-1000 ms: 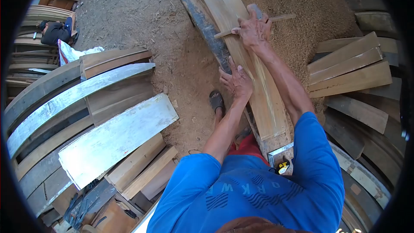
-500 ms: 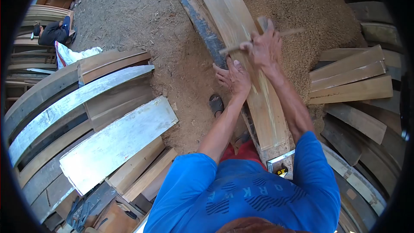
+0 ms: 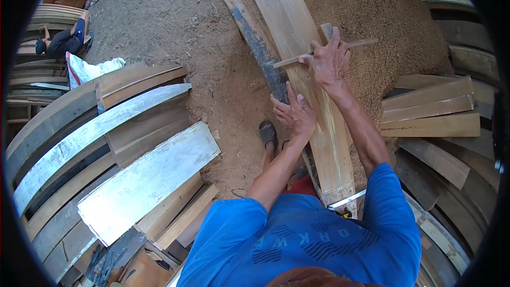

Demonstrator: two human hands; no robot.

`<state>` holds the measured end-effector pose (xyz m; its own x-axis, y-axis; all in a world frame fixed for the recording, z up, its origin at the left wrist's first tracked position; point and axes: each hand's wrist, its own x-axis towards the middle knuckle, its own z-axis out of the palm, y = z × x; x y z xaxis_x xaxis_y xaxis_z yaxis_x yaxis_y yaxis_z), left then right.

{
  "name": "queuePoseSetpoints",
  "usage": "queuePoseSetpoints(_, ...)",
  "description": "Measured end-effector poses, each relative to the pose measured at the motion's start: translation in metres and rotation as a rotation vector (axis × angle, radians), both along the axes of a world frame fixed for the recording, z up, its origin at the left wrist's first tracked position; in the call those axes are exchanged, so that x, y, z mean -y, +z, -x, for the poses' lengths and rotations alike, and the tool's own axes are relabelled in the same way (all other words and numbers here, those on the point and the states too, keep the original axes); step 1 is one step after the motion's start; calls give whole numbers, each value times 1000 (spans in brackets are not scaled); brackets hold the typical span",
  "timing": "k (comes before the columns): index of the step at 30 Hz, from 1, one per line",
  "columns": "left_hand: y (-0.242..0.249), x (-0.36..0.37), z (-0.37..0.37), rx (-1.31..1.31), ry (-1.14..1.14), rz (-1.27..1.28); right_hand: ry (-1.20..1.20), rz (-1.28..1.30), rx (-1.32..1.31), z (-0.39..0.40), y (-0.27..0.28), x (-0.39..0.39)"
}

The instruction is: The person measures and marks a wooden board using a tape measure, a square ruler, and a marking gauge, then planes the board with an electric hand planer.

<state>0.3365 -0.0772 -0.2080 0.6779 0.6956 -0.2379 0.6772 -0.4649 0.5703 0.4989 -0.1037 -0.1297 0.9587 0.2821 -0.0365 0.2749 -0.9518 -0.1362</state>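
The ground (image 3: 159, 26) was bare and strewn with chips, with one heap of sawdust (image 3: 388, 16) beyond the right side of the beam. A dark lens rim cut off the corners of the view, and stacked timber ran into it on both sides, too overlapped to count. A second person (image 3: 61, 42) crouched small at the far left, near one white sack (image 3: 95, 69).

One long beam (image 3: 252, 32), patched with worn blue paint, carried one board (image 3: 330, 138). The board was pale brown and smooth, with lighter streaks towards the beam's near end; its far end met the top of the view.

The right hand (image 3: 329, 64) was closed around one thin wooden stick (image 3: 364, 43), which crossed above the board and jutted past both its long edges. One small wooden block (image 3: 325, 33) showed at that hand's fingertips, its lower part hidden. The left hand (image 3: 297, 116) rested on the board's left edge, fingers loosely spread; how firmly it pressed could not be told.

At the beam's near end lay one metal strip (image 3: 348, 200) and a yellow-and-black object (image 3: 346, 214), mostly hidden by the blue shirt (image 3: 313, 234). Three pale planks (image 3: 433, 125) fanned out at the right.
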Motion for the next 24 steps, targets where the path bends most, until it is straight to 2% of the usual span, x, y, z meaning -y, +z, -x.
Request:
queuePoseSetpoints(7,-3,-1,1,-11,-28,-18,-8,5,108,-112,-12,-74)
queuePoseSetpoints(12,5,-5,1,-74,-35,12,-39,37,-5,-115,-3,-75)
queuePoseSetpoints(15,11,-37,-22,-64,-120,6,-15,47,-89,-108,1,-63)
queuePoseSetpoints(16,16,-49,-40,-83,-81,50,-2,53,-125,-101,2,-58)
queuePoseSetpoints(18,24,-69,-86,-104,-9,140,-29,3,-103,-81,-1,-49)
queuePoseSetpoints(21,14,-60,-111,-104,107,-13,-26,-20,-30,-73,-1,-46)
queuePoseSetpoints(24,7,-60,-110,-84,93,-9,-24,-23,47,-100,-5,-69)
